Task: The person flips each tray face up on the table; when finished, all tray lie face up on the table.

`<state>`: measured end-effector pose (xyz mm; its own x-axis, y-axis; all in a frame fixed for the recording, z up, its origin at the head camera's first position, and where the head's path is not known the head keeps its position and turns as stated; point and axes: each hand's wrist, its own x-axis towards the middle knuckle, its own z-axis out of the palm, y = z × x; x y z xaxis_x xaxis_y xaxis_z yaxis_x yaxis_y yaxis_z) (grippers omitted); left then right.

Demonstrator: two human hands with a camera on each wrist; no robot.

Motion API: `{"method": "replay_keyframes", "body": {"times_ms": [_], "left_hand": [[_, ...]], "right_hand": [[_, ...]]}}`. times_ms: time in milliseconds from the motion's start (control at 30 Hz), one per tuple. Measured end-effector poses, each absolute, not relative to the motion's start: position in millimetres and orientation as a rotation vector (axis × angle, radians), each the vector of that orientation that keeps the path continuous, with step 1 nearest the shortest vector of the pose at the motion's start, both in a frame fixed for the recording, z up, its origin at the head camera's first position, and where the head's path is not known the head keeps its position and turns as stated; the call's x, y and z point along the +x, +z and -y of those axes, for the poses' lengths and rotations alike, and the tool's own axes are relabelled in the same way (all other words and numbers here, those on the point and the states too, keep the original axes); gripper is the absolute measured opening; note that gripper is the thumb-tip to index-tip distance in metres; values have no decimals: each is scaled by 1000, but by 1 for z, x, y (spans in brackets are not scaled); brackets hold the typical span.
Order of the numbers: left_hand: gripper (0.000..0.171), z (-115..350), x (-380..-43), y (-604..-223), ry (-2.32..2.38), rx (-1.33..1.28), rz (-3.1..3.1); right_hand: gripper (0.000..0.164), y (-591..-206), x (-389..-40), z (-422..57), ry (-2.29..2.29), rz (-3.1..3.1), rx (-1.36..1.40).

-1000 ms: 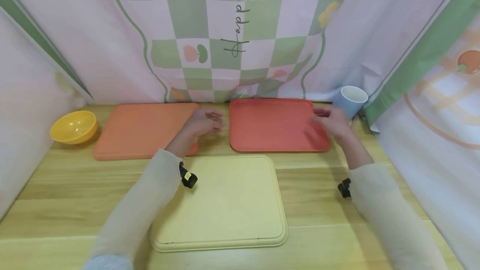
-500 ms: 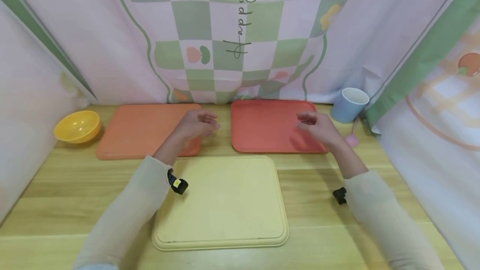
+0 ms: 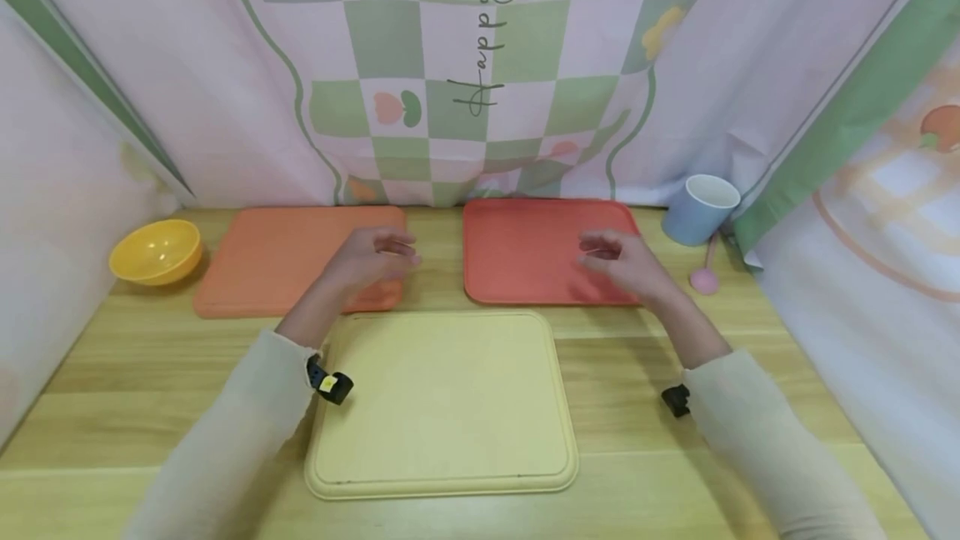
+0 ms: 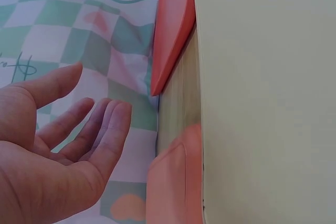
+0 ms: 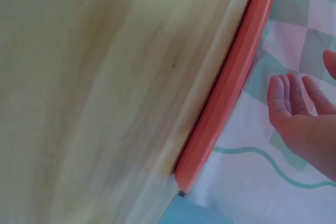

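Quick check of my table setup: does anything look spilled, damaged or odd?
Nothing looks spilled. The yellow board has dark marks along its near edge, too small to tell dirt from damage. On the cloth behind, the word "Happy" runs sideways, bottom to top, which looks odd.

Over at the back of the worktop (image 3: 637, 432), the orange board (image 3: 262, 261) lies flat, its corners rounded. The red tray (image 3: 521, 252) lies flat just beside it, not touching, round-cornered too and thinly rimmed.

Orange board (image 3: 277, 257), red tray (image 3: 521, 252), pale-yellow board (image 3: 450, 398), blue cup (image 3: 692, 219), green-and-white checked cloth (image 3: 453, 44)
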<state>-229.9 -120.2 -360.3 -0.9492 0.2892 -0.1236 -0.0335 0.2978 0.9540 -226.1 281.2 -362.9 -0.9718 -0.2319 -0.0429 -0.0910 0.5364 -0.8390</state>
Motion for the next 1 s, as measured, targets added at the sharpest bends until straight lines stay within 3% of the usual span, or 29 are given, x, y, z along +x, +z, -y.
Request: {"method": "replay_keyframes", "body": {"times_ms": [1000], "left_hand": [[52,170,-194,-374,1570,242,-2321]], "right_hand": [[49,-372,-208,-249,-1421,-2474,-411]]}}
